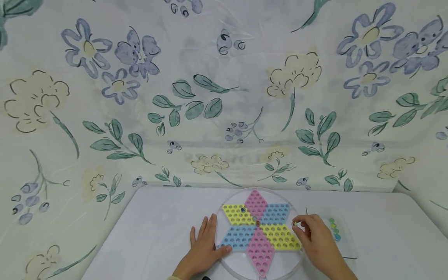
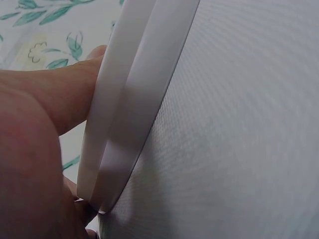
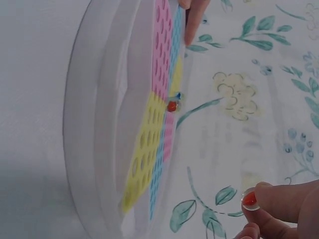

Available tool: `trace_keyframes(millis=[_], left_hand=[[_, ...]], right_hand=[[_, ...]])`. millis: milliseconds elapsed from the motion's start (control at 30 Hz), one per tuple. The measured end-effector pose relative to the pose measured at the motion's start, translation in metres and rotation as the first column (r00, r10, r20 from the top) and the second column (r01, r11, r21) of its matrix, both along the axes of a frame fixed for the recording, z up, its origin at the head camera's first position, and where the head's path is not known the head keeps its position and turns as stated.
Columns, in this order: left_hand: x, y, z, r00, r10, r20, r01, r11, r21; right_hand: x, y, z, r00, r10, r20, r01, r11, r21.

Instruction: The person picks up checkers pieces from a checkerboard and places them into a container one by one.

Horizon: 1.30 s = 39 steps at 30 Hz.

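Note:
A round Chinese checkers board (image 1: 238, 259) with a pink, yellow and blue star of holes lies on the table. My left hand (image 1: 200, 249) rests at its left rim, fingers extended and the thumb over the edge. Between thumb and fingertips, my right hand (image 1: 320, 243) pinches a clear marble (image 3: 249, 198) with an orange core, held just above the board's right side. A blue marble (image 1: 243, 209) sits in the upper-left yellow section. Near the star's centre is a red-orange marble (image 1: 258, 223), with a clear one (image 1: 254, 218) beside it.
Right of the board stands a clear plastic tray (image 1: 350, 257), partly behind my right hand. Several green and blue marbles (image 1: 336, 237) lie in it. A floral cloth (image 1: 224, 97) hangs behind the white table (image 1: 140, 233). Part of a black object (image 1: 206, 278) shows at the bottom edge.

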<state>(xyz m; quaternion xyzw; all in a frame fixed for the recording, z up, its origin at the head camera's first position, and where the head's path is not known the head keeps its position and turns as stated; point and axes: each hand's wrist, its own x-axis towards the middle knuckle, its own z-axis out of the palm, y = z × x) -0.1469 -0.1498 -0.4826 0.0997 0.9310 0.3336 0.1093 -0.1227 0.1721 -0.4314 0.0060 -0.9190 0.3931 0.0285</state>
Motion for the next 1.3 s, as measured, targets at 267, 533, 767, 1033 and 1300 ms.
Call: trace_keyframes(millis=[267,533,767,1033,1300], left_hand=[[0.001,0.0,0.001,1.0,0.002,-0.011,-0.002,1.0,-0.007],[0.001,0.0,0.001,1.0,0.005,-0.016,-0.005,1.0,-0.011],[0.0,0.0,0.0,1.0,0.004,-0.012,-0.005,1.0,-0.009],[0.0,0.0,-0.001,1.0,0.002,-0.006,-0.002,1.0,-0.005],[0.001,0.0,0.001,1.0,0.003,-0.016,-0.003,1.0,0.002]], right_hand=[[0.005,0.01,-0.006,1.0,-0.001,-0.015,0.002,0.999,0.054],[0.009,0.019,-0.009,1.0,-0.01,-0.026,0.012,0.997,0.082],[0.01,0.025,-0.013,0.999,-0.032,0.015,0.031,0.995,0.098],[0.012,0.032,-0.018,0.999,-0.037,-0.03,0.041,0.993,0.114],[0.013,0.035,-0.02,0.999,-0.051,-0.007,0.051,0.989,0.142]])
